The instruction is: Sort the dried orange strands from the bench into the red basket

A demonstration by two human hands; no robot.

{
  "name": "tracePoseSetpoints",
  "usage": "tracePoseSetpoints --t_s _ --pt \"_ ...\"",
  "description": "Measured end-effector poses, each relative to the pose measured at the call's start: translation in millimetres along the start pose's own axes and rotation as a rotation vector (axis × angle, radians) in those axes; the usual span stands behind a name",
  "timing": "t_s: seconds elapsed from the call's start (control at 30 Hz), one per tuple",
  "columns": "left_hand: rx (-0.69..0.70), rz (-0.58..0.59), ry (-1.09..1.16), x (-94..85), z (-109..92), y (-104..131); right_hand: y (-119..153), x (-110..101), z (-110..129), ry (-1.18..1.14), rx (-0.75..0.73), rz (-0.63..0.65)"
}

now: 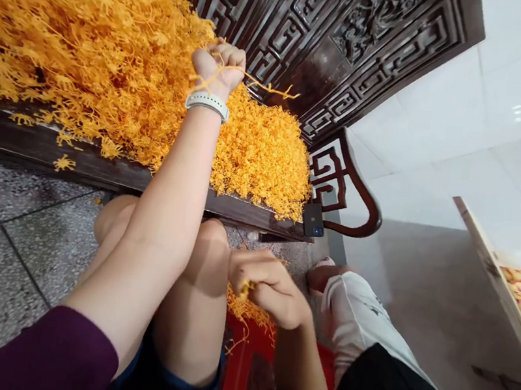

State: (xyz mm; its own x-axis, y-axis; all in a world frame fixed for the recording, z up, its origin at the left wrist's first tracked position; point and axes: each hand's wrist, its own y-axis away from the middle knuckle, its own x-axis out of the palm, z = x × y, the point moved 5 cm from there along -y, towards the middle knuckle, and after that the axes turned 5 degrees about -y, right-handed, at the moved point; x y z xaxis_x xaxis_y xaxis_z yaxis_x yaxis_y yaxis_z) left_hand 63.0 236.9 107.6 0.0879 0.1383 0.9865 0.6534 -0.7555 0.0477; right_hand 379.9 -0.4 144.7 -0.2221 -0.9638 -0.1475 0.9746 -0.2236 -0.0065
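My left hand, with a pale band on its wrist, is raised over the far side of a bench. Its fingers are curled closed around thin branched orange strands that stick out to the right and lie across the wrist. Beside it rises a big heap of orange branched pieces, plastic by their look. To its right lies a denser heap of smaller orange pieces. My right hand is closed near my knee, pinching a small yellow-orange piece, partly hidden by the fingers.
The dark wooden bench has a carved back and a curved armrest. A black phone rests at its right end. More orange strands lie over something red below my right hand. Another person's leg is close on the right.
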Motion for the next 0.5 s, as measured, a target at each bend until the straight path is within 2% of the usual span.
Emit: tracePoseSetpoints --t_s 0.07,0.1,0.17,0.23,0.27,0.3,0.37,0.5 --pt "-0.106 -0.043 0.142 6.6 5.0 15.4 -4.4 -16.3 13.1 -0.171 -0.147 0.073" --pt "-0.149 -0.046 0.205 9.6 9.2 23.9 -9.1 -28.7 18.4 -0.284 -0.211 0.038" --pt "-0.227 -0.042 0.320 13.5 19.7 40.1 -22.3 -58.2 22.3 -0.461 -0.239 -0.198" --pt "-0.299 -0.051 0.382 14.5 31.0 53.7 -33.2 -81.0 18.9 -0.505 -0.127 -0.521" --pt "-0.321 -0.058 0.377 14.2 35.7 59.0 -36.5 -86.2 17.7 -0.498 -0.070 -0.644" --pt "-0.336 -0.065 0.354 13.6 39.5 63.5 -38.9 -87.0 17.0 -0.496 -0.025 -0.720" --pt "-0.362 -0.071 0.285 12.8 44.6 69.4 -39.5 -80.1 15.8 -0.514 0.031 -0.793" --pt "-0.391 -0.058 0.229 15.8 43.9 71.0 -26.5 -57.5 16.0 -0.592 0.117 -0.763"
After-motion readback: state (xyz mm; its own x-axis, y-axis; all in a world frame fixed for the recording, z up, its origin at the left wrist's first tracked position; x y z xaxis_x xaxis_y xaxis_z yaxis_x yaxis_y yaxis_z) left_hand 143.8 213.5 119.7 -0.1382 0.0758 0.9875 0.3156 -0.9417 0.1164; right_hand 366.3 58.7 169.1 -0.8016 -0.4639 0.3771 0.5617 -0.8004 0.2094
